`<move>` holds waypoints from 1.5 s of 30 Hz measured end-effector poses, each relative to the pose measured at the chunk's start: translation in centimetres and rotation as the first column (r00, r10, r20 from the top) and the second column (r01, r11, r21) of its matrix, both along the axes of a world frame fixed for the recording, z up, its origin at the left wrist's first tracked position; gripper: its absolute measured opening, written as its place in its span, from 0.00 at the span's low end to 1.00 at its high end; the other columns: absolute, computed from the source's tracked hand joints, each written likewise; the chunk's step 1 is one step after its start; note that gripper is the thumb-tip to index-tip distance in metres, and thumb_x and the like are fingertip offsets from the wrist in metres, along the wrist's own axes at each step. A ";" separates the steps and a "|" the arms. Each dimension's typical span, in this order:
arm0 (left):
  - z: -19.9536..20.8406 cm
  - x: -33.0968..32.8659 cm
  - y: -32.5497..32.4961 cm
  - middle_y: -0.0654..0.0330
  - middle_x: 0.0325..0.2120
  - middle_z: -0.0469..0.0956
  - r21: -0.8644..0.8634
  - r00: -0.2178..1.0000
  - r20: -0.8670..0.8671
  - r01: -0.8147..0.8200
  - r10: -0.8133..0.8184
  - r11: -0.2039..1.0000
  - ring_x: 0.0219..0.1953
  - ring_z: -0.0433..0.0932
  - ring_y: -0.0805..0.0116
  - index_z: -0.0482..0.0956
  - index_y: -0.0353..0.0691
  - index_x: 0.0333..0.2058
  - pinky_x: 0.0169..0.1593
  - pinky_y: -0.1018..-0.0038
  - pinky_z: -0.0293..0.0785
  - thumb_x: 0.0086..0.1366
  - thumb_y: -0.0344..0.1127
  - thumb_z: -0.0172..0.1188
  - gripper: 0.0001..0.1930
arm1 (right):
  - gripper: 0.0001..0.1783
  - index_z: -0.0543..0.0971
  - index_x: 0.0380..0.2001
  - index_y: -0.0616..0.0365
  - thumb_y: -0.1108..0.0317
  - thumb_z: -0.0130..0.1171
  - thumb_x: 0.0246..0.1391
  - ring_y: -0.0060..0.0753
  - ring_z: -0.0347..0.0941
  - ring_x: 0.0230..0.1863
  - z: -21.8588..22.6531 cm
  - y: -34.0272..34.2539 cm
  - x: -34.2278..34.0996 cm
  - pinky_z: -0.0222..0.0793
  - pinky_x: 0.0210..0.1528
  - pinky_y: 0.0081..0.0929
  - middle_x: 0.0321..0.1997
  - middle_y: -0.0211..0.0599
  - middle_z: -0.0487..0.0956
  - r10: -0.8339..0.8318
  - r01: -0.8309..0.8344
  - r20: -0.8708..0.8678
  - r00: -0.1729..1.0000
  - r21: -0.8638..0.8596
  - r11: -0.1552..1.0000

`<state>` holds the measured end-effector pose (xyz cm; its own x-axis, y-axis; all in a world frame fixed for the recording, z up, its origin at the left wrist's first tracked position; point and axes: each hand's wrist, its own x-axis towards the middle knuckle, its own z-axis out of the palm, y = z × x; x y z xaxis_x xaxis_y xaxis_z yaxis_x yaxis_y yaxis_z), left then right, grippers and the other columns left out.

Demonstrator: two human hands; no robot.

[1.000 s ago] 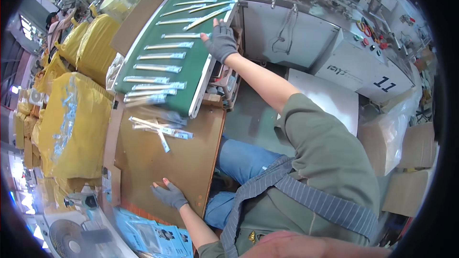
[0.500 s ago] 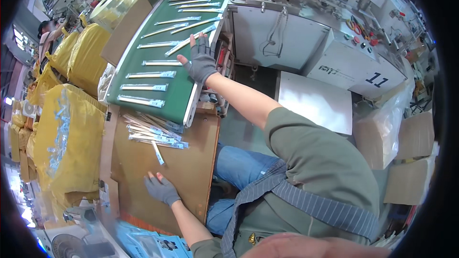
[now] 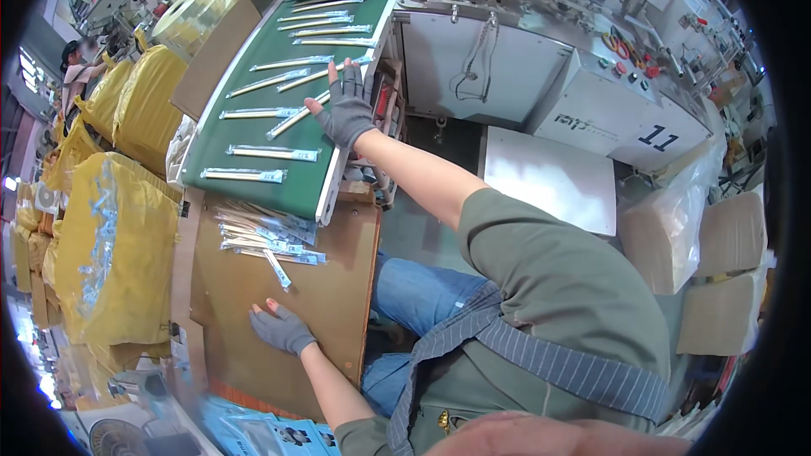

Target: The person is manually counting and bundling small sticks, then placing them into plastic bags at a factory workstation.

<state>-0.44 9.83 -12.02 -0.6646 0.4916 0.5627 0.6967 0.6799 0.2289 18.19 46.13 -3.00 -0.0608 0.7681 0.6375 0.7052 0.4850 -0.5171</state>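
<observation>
My right hand (image 3: 344, 110), in a grey fingerless glove, reaches over the right edge of a green conveyor belt (image 3: 253, 131) with its fingers spread. Under or against its fingers lies a slanted pack of wrapped chopsticks (image 3: 291, 121); whether they touch is hard to see. Several more chopstick packs (image 3: 272, 154), clear with blue ends, lie roughly crosswise along the belt. Gloved the same way, my left hand (image 3: 284, 329) rests open and flat on a brown board table (image 3: 245, 376), holding nothing. Beyond it, below the belt's end, is a loose pile of chopstick packs (image 3: 266, 236).
Yellow sacks (image 3: 118, 245) stand left of the table. Blue printed bags (image 3: 262, 431) lie at its lower edge. A machine with a white control box (image 3: 604, 110) and scissors (image 3: 621, 46) stands at the back right. Cartons (image 3: 655, 241) stand on the right. Another person (image 3: 76, 76) is far left.
The chopstick packs on the belt have moved toward its near end, and the two nearest ones have left the belt. Both hands stay almost in place.
</observation>
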 end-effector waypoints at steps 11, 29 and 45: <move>-1.9 -1.0 -0.1 0.45 0.47 0.73 0.029 0.993 0.036 -0.114 0.113 0.993 0.51 0.70 0.50 0.74 0.31 0.45 0.55 0.59 0.64 0.66 0.50 0.48 0.24 | 0.49 0.46 0.66 0.63 0.36 0.42 0.55 0.61 0.38 0.70 -1.4 0.1 -0.2 0.31 0.68 0.47 0.67 0.66 0.47 -0.214 0.195 -0.216 0.953 -0.106 0.975; -1.8 -1.1 0.0 0.46 0.45 0.74 0.068 0.992 0.034 -0.121 0.119 0.990 0.50 0.71 0.51 0.76 0.31 0.42 0.54 0.60 0.65 0.65 0.49 0.49 0.23 | 0.46 0.49 0.64 0.67 0.40 0.44 0.56 0.62 0.40 0.69 1.8 -3.6 -2.0 0.32 0.68 0.51 0.66 0.68 0.48 -0.004 -0.004 -0.122 0.992 -0.066 0.998; -1.3 -0.5 -0.1 0.46 0.47 0.73 0.046 0.985 0.115 -0.136 0.130 0.990 0.52 0.70 0.51 0.75 0.31 0.44 0.55 0.61 0.64 0.65 0.50 0.48 0.24 | 0.43 0.51 0.63 0.68 0.47 0.49 0.56 0.62 0.44 0.68 1.2 -6.8 -0.6 0.34 0.67 0.51 0.66 0.64 0.52 0.185 -0.182 -0.010 0.983 0.143 0.973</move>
